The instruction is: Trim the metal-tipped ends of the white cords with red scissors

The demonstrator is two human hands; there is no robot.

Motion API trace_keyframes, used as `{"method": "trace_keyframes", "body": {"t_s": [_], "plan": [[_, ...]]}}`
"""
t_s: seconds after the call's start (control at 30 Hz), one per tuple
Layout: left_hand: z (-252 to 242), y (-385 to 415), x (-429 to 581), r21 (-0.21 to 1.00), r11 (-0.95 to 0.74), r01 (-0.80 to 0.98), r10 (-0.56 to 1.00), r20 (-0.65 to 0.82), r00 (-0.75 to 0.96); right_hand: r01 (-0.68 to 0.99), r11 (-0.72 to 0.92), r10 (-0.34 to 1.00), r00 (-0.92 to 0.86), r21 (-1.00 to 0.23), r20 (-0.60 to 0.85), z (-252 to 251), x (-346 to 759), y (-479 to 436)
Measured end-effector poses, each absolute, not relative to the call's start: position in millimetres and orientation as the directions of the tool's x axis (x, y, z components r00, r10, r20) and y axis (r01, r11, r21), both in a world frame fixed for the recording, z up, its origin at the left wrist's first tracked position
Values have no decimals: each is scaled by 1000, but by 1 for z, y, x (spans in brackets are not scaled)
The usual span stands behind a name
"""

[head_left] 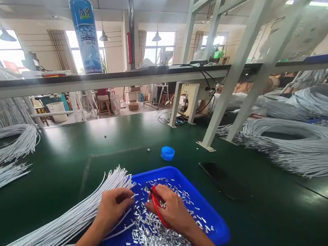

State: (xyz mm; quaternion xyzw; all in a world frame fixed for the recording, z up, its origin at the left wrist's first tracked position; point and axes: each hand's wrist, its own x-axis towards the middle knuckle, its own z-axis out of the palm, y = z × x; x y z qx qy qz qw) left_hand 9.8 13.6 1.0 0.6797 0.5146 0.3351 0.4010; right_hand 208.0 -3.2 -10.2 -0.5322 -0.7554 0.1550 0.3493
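Note:
My left hand (114,208) pinches the end of one white wire (135,195), its thumb and forefinger pressed together. That hand rests at the tip of a thick bundle of white wires (57,232), which runs in from the lower left. In my right hand (174,209) is a pair of red-handled pliers (157,209), with a small dark jaw pointing up and left. Both hands are over a blue tray (222,230), a short gap between them. Many small shiny metal pieces (155,237) lie scattered and heaped in the tray.
Behind the tray is a blue cap (167,153); a dark phone-like slab (219,176) lies to its right. Coiled wires lie at the left (18,142) and right (299,141). Grey metal posts (224,103) rise from the green table (64,148). A shelf above holds a blue spray can (86,36).

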Motion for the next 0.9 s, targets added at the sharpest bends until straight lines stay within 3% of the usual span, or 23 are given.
{"method": "trace_keyframes", "body": {"t_s": [0.1, 0.2, 0.4, 0.9], "plan": [[4, 13, 1, 995, 66, 75, 965, -83, 249, 723, 373, 925, -243, -582, 292, -10, 202, -6], [3, 13, -3, 988, 141, -67, 953, -118, 278, 730, 377, 926, -287, -570, 245, -13, 198, -7], [2, 7, 1, 968, 222, -116, 932, -176, 317, 737, 351, 935, -304, -577, 181, -22, 191, -9], [1, 5, 2, 960, 228, -161, 936, -170, 308, 716, 323, 936, -337, -619, 98, -21, 189, -10]]}}
